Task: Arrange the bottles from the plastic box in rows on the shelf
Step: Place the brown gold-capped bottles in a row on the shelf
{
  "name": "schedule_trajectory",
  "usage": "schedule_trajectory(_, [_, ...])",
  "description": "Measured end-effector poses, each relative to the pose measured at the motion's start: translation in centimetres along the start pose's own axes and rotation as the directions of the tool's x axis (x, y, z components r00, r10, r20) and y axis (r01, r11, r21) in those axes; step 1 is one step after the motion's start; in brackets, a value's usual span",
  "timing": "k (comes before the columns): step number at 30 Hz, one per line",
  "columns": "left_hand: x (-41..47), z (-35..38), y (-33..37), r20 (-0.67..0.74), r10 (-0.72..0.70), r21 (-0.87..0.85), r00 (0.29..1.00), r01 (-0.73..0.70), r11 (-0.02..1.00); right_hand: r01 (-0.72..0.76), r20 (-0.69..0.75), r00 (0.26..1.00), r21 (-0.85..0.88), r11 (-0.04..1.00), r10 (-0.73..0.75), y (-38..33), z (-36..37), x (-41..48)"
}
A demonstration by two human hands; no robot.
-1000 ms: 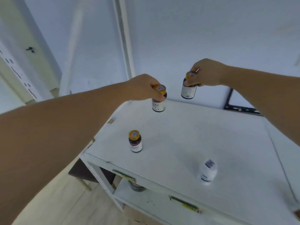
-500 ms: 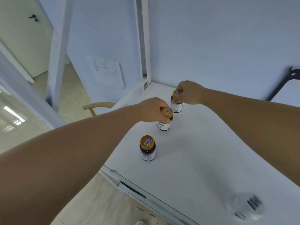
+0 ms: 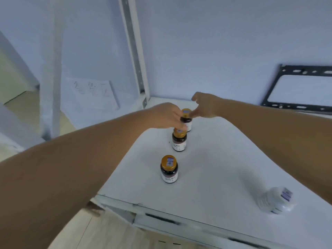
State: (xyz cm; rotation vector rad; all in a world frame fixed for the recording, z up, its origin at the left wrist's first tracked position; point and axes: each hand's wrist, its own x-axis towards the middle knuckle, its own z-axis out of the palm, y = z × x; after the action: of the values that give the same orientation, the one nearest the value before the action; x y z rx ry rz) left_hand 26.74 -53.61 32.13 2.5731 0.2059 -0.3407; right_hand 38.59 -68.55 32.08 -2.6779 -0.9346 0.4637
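Three amber bottles with orange caps stand in a line on the white shelf top (image 3: 219,159): the near bottle (image 3: 169,170), the middle bottle (image 3: 179,141) and the far bottle (image 3: 187,121). My left hand (image 3: 166,115) hovers just above the middle bottle's cap with its fingers loosely curled; its fingertips hide part of that cap and of the far bottle. My right hand (image 3: 204,106) is spread, one fingertip beside the far bottle's cap. A white bottle (image 3: 276,201) sits apart at the front right. The plastic box is out of view.
A perforated shelf post (image 3: 134,51) rises at the shelf's back left corner. A black metal frame (image 3: 303,90) leans on the wall at the back right. A handwritten paper sign (image 3: 93,93) hangs on the left wall. The shelf's front edge (image 3: 161,214) drops to wooden floor.
Both bottles now stand on the shelf behind the near one. My right hand has let go of the far bottle and spread its fingers. My left hand has lifted off the middle bottle's cap.
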Motion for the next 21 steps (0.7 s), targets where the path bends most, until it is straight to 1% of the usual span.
schedule_trajectory(1, [0.3,-0.7,0.7,-0.028,0.03,0.025,0.999,-0.029,0.999,-0.003,-0.032,0.999,-0.001,1.0,0.003,0.3,-1.0,-1.0])
schedule_trajectory(3, [1.0,-1.7,2.7,-0.073,0.09,0.017,0.993,-0.089,0.996,-0.028,-0.095,0.995,0.001,1.0,0.028,1.4,-3.2,-3.5])
schedule_trajectory(6, [1.8,-2.2,7.4,-0.085,0.207,0.014,0.975,-0.207,0.978,-0.117,-0.166,0.979,0.032,0.993,0.121,3.9,-6.3,-8.6])
schedule_trajectory(8, [2.1,-1.7,11.5,-0.074,0.303,0.021,0.95,-0.302,0.953,-0.196,-0.21,0.957,0.03,0.98,0.198,6.2,-8.1,-12.7])
schedule_trajectory(11, [1.9,0.5,18.2,-0.021,0.439,0.014,0.898,-0.439,0.899,-0.324,-0.289,0.907,-0.011,0.946,0.307,10.3,-10.5,-19.2])
schedule_trajectory(14, [0.9,3.7,25.3,0.044,0.539,0.019,0.841,-0.54,0.841,-0.446,-0.335,0.845,-0.01,0.895,0.417,14.3,-12.5,-27.0])
schedule_trajectory(18, [-1.5,9.6,35.8,0.119,0.655,0.04,0.746,-0.663,0.748,-0.577,-0.38,0.754,0.007,0.816,0.536,20.4,-13.6,-39.0])
schedule_trajectory(21, [-4.2,15.3,43.6,0.19,0.718,0.036,0.67,-0.735,0.677,-0.667,-0.365,0.683,0.043,0.744,0.633,24.9,-13.0,-48.6])
